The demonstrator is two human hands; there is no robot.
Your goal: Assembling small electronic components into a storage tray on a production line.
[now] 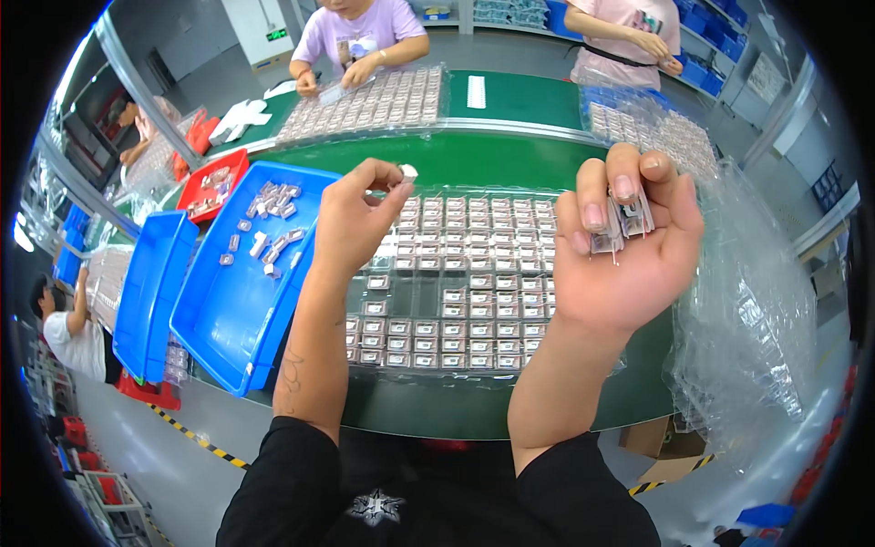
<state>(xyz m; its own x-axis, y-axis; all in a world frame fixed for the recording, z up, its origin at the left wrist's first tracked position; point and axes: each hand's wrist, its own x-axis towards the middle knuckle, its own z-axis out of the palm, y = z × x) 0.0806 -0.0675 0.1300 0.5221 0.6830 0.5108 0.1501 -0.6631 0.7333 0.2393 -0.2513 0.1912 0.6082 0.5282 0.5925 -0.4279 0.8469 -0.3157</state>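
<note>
My left hand is raised over the left side of a clear plastic tray, thumb and forefinger pinching a small white part. My right hand is held palm up above the tray's right side. Its fingers curl over a few small box-shaped components with thin metal pins. Rows of similar small white-and-brown components fill most of the tray, with several bare pockets left of its middle.
A blue bin with loose components stands on the left, beside a narrower blue bin and a red bin. Clear plastic sheets pile up on the right. Across the green table, co-workers handle further filled trays.
</note>
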